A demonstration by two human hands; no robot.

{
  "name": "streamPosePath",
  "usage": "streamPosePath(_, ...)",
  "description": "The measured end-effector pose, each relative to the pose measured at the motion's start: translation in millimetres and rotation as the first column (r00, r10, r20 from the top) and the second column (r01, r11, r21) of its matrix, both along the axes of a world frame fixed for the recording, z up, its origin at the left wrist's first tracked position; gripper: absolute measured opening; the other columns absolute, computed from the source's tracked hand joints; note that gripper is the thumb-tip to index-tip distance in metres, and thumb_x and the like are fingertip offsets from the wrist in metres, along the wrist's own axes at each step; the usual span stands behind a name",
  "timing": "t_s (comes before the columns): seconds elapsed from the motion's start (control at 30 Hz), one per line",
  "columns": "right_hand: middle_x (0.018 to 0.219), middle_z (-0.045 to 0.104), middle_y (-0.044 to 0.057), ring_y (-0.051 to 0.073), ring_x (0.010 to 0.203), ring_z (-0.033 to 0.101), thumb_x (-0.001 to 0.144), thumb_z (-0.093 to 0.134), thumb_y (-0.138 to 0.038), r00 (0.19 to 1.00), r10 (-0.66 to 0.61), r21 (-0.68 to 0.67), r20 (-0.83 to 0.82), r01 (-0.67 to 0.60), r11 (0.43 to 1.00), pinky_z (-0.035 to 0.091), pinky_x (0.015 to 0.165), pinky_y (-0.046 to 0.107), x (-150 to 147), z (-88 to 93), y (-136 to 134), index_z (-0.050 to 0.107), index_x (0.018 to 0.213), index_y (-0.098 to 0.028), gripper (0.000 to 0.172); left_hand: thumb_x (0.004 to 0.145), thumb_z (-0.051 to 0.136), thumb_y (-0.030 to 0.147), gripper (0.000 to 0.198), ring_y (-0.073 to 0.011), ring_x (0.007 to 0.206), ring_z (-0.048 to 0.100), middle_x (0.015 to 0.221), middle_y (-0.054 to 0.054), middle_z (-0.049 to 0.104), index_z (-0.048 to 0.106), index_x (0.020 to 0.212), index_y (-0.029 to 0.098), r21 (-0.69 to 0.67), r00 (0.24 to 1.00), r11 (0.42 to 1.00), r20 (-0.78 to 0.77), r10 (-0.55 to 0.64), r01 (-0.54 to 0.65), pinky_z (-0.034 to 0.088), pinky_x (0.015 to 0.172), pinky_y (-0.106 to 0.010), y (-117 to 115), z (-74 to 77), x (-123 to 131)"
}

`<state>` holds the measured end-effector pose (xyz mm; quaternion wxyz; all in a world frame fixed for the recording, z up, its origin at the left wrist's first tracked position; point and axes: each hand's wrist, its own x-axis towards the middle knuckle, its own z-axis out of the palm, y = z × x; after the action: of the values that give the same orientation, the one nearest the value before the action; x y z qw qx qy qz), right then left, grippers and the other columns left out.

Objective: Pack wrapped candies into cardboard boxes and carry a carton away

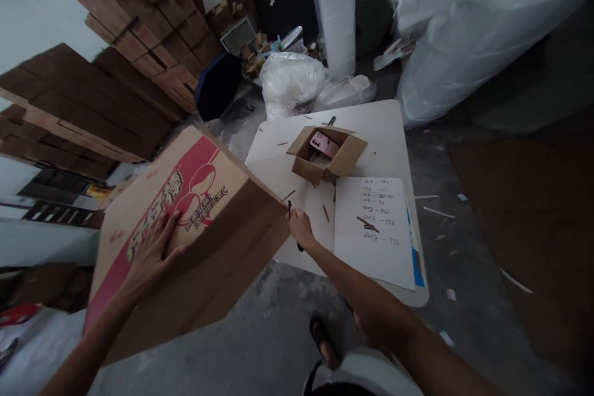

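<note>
A large printed carton (185, 235) stood tilted at the white table's (390, 130) edge, the left hand (153, 253) spread flat on its red-lettered face, characters unreadable; it looked liable to slip; the right hand (301, 229) gripped a dark knife (294, 226) at its corner, risking a cut; handwritten sheet (374, 229) illegible.

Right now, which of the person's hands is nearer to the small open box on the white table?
The right. The right hand holds a dark tool at the table's near edge, just short of the small open box. The left hand lies flat on the big printed carton, farther left.
</note>
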<state>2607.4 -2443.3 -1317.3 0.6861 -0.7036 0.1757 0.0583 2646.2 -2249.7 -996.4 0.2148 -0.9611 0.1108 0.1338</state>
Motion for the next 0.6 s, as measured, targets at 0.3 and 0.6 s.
streamPosePath(0.3, 0.077, 0.066, 0.009, 0.018, 0.069, 0.061, 0.101, 0.026, -0.028, 0.985, -0.075, 0.084, -0.158, 0.089, 0.992, 0.038, 0.061, 0.027, -14, 27.8, 23, 0.054, 0.075, -0.019, 0.039, 0.094, 0.025, 0.058, 0.078, -0.0279, 0.154, 0.006, 0.166, -0.014, 0.008, 0.017, 0.158, 0.016, -0.018, 1.000, 1.000, -0.011, 0.000, 0.000, 0.013, 0.123, -0.051, 8, -1.4, -1)
streamPosePath(0.6, 0.081, 0.068, 0.012, 0.022, 0.073, 0.064, 0.100, 0.027, -0.028, 0.992, -0.051, 0.034, -0.112, 0.055, 0.998, 0.041, 0.060, 0.030, -55, 63.3, 113, 0.062, 0.081, -0.018, 0.041, 0.089, 0.036, 0.069, 0.083, -0.0329, 0.153, 0.008, 0.166, -0.015, 0.009, 0.015, 0.159, 0.027, -0.091, 0.999, 0.996, 0.046, 0.011, -0.007, 0.012, 0.119, -0.060, 25, -3.3, -11)
